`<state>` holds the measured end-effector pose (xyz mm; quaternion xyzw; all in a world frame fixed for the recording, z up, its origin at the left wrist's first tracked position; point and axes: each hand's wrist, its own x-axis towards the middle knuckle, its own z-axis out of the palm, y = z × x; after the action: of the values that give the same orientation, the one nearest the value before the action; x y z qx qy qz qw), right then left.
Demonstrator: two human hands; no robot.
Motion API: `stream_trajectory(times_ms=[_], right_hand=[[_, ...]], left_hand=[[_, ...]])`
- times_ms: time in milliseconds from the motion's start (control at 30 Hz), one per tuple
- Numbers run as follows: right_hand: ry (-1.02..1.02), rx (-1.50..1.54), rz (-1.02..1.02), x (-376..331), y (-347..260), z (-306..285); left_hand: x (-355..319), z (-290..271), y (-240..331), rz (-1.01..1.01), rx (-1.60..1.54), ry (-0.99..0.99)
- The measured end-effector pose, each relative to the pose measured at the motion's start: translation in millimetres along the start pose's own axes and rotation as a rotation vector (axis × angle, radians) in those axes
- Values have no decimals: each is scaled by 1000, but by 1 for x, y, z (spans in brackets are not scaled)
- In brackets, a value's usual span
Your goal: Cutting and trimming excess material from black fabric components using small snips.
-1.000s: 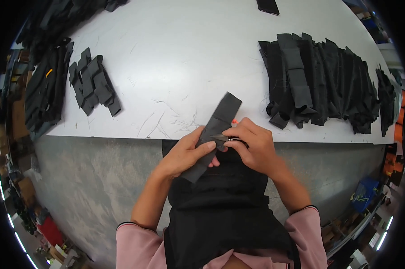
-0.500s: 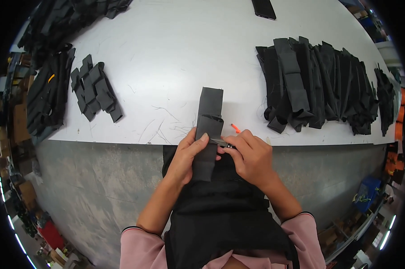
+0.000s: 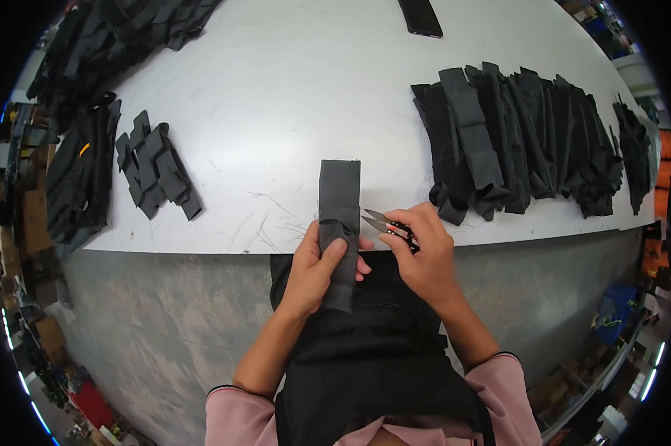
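Note:
A black fabric strip with a folded, stitched layer stands out over the table's near edge. My left hand grips its lower part, thumb on top and fingertips showing past the right side. In my right hand is a pair of thread snips with dark handles and a bit of orange. Their two pointed blades are apart, tips close to the strip's right edge but not on it. Loose threads lie on the table to the left of the strip.
On the white table, a row of black fabric strips lies at right. A smaller bunch of strips is at left, beside larger black fabric piles. A dark phone lies at the far side.
The snips have drawn back from the strip and their blades have parted. The strip's fold now sits lower, nearer my left thumb. The whole view has shifted slightly.

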<state>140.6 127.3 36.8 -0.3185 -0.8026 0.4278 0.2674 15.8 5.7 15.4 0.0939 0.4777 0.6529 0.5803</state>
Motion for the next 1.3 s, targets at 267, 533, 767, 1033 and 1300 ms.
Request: stream_trajectory(times_ms=[267,533,767,1033,1300], right_hand=[[24,-300,-237,6,4,6],[-10,61,-25,-1,19,9],[-101,807,580,-10,16,0],[75,-193,-151,-7,3,4],[97,-282,-198,-7,3,7]], left_hand=[[-3,4,1,11,49,19],[-4,4,1,-37,37,8],[-6,7,2,-18,33,-14],[-6,7,1,1,76,15],[-7,9,4,-7,56,10]])
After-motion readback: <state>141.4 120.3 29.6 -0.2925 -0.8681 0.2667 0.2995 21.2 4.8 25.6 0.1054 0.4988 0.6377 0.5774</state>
